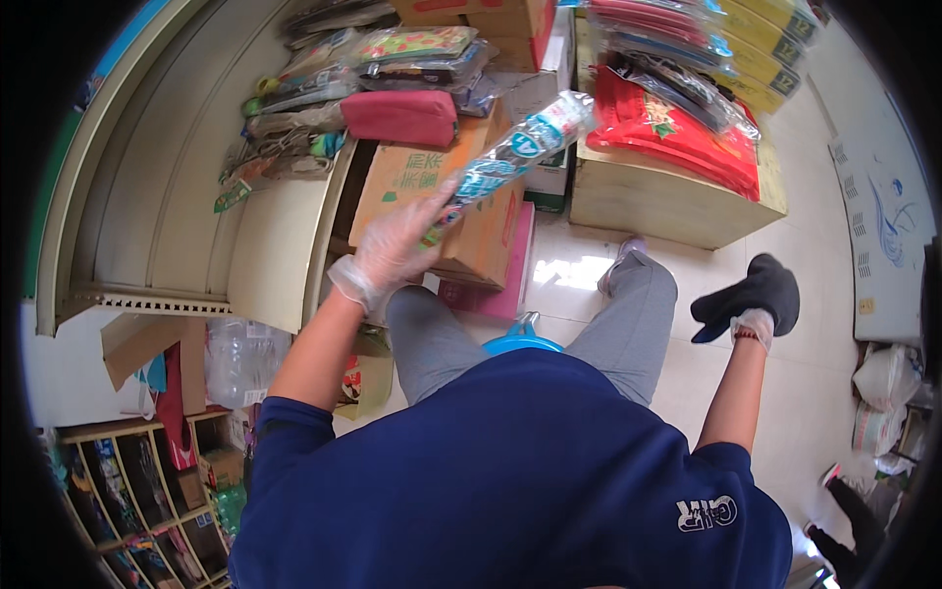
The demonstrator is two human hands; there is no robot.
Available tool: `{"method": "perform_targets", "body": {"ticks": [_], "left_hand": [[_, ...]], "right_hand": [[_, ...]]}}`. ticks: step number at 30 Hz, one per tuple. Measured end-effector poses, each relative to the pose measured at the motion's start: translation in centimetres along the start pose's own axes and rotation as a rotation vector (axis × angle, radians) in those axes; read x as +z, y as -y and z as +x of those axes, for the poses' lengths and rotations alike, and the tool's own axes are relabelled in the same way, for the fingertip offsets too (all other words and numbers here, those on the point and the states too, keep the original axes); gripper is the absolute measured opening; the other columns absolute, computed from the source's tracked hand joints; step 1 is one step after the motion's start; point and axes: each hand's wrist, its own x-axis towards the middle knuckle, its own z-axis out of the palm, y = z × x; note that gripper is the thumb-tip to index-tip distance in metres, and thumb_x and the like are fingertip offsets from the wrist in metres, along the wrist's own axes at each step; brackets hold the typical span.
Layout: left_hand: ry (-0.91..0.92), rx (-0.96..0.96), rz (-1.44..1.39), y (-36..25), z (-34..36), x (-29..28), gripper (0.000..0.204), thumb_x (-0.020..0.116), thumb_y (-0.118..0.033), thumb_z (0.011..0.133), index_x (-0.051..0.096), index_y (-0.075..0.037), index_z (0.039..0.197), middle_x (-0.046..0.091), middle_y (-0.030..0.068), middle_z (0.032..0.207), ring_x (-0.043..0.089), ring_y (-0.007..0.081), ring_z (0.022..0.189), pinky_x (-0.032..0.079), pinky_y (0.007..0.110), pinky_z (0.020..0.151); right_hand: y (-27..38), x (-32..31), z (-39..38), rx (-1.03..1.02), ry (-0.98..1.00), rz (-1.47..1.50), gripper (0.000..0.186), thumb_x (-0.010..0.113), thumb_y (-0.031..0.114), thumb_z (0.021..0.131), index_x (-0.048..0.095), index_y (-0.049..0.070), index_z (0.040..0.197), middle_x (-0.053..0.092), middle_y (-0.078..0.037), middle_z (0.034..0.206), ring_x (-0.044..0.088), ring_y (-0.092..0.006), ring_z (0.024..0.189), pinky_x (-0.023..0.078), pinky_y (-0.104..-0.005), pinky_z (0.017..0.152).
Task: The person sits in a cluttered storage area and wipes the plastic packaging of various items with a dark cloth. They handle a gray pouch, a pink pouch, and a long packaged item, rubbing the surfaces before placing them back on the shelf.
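Note:
My left hand (394, 245), in a clear thin glove, is closed around one end of a long, narrow plastic-wrapped package (505, 162) with blue and white print. The package tilts up and to the right, over a brown cardboard box (407, 182). A pink zip pouch (400, 118) lies on that box, just beyond my hand. Held out to the right is my right hand (754, 324), also gloved, with a dark grey cloth (754, 293) bunched around it. The cloth hides my fingers, and below it is tiled floor.
A beige metal shelf (147, 147) stands at the left, bagged goods piled at its edge. Red packages (677, 128) top a low beige cabinet (677, 196) ahead. A blue stool (525, 339) is between my legs. Cubbyholes (147, 481) fill the lower left. Another person's legs (854, 525) show at lower right.

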Motion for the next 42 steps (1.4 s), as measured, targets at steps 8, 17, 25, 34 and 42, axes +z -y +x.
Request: {"method": "perform_targets", "body": {"ticks": [8,17,25,34,42], "left_hand": [[0.119,-0.126,0.046,5.5,-4.2,-2.6,0.097,0.066,-0.003,0.069,0.024,-0.024,0.154,0.060,0.0139,0.102,0.062,0.0349,0.091,0.053,0.045,0.076],[0.098,-0.186,-0.069,8.0,-6.5,-1.5,0.091,0.065,-0.014,0.075,0.022,-0.024,0.154,0.056,0.0171,0.113,0.057,0.0372,0.103,0.048,0.046,0.089],[-0.090,-0.344,-0.525,9.1,-6.1,-4.1,0.084,0.060,-0.052,0.089,0.028,-0.006,0.151,0.040,0.0218,0.148,0.045,0.0350,0.132,0.034,0.039,0.111],[-0.811,-0.924,-1.369,22.6,-5.8,-1.8,0.052,0.062,-0.050,0.091,0.058,-0.010,0.123,0.063,0.0064,0.108,0.060,0.0153,0.081,0.052,0.030,0.067],[-1.021,-0.988,-1.626,28.3,2.5,0.9,0.056,0.072,-0.051,0.083,0.056,-0.014,0.121,0.056,0.0059,0.089,0.055,0.0142,0.064,0.047,0.030,0.051]], "right_hand": [[-2.1,4.1,0.9,-0.114,-0.087,0.299,0.019,0.070,0.021,0.059,0.054,0.011,0.062,0.051,-0.019,0.065,0.056,-0.0327,0.058,0.039,-0.0425,0.052],[5.1,-8.1,-2.2,-0.290,-0.263,0.161,0.056,0.088,0.032,0.038,0.040,0.009,0.059,0.040,-0.015,0.058,0.044,-0.0327,0.052,0.036,-0.0409,0.050],[11.2,-9.5,-4.3,-0.592,-0.451,0.338,0.027,0.074,0.029,0.057,0.054,0.013,0.065,0.053,-0.014,0.064,0.058,-0.0340,0.062,0.044,-0.0391,0.055],[16.3,-5.7,-6.4,-0.655,-0.488,0.371,0.019,0.066,0.032,0.069,0.067,0.015,0.078,0.066,-0.013,0.079,0.063,-0.0367,0.080,0.048,-0.0454,0.070],[13.9,-7.1,-7.1,-0.696,-0.451,0.287,0.022,0.070,0.033,0.067,0.063,0.014,0.074,0.062,-0.014,0.074,0.061,-0.0360,0.070,0.045,-0.0451,0.061]]}}
